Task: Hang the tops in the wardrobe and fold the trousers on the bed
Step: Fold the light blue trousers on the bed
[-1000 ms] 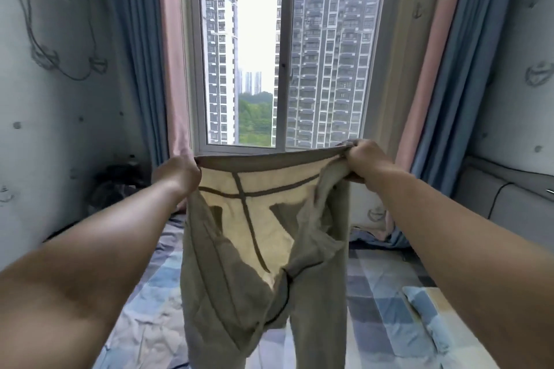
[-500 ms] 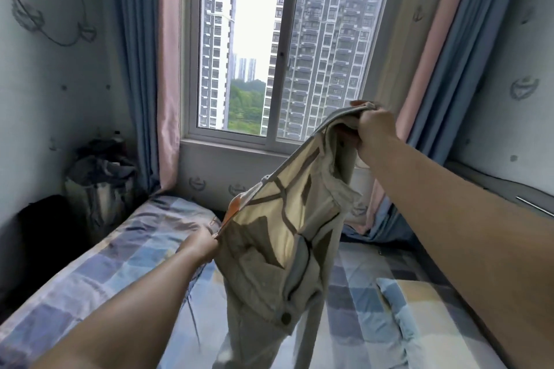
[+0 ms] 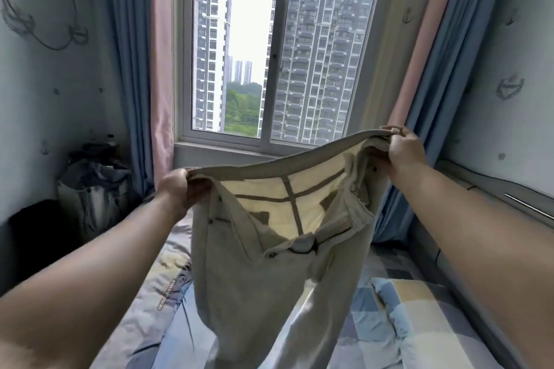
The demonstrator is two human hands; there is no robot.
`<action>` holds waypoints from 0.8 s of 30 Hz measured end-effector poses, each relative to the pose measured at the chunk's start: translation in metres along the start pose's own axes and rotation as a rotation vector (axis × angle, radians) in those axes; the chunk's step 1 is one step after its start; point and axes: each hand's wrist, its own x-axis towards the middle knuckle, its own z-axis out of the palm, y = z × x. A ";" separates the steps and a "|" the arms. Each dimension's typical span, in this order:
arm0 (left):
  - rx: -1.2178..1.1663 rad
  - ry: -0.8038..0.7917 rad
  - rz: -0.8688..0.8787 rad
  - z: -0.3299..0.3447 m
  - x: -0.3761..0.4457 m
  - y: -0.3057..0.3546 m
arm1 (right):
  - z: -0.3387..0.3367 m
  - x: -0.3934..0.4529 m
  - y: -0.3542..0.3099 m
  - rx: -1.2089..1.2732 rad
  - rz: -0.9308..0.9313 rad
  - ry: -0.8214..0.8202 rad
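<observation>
Indoors, above a bed (image 3: 168,296) covered in a blue, grey and cream check sheet, a person holds up a pair of beige trousers (image 3: 254,278) by the waistband with 2 bare hands. The left hand (image 3: 177,192) pinches the waistband's left end, fingers curled shut over the cloth with the thumb on top. The right hand (image 3: 403,150) grips the opposite end higher up, fingers closed around the bunched band, so the band slopes upward from the left fingers to the right ones. Between the 2 grips the waistband sags open toward the camera, showing a pale cream lining crossed by darker seams. Below the fingers the fly hangs undone, with a dark button visible on the front panel, and both legs drop toward the sheet; their lower ends run out of the frame. A check pillow (image 3: 419,308) lies on the bed below the right forearm. Beyond the fingertips stands a sliding window (image 3: 281,48) looking onto apartment towers and trees, flanked by pink and blue curtains (image 3: 129,54). A bag (image 3: 93,189) of dark items sits against the wall to the left of the left hand.
</observation>
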 end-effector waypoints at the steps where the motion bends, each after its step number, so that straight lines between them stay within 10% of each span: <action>1: -0.023 -0.001 0.030 0.006 -0.001 0.014 | -0.003 0.002 0.001 -0.014 -0.012 0.003; 10: 0.003 -0.159 0.381 0.078 -0.029 0.100 | -0.031 0.040 -0.017 0.022 -0.054 0.071; 24: -0.223 -0.539 0.323 0.201 -0.103 0.148 | -0.063 0.125 -0.231 -0.150 -0.364 0.054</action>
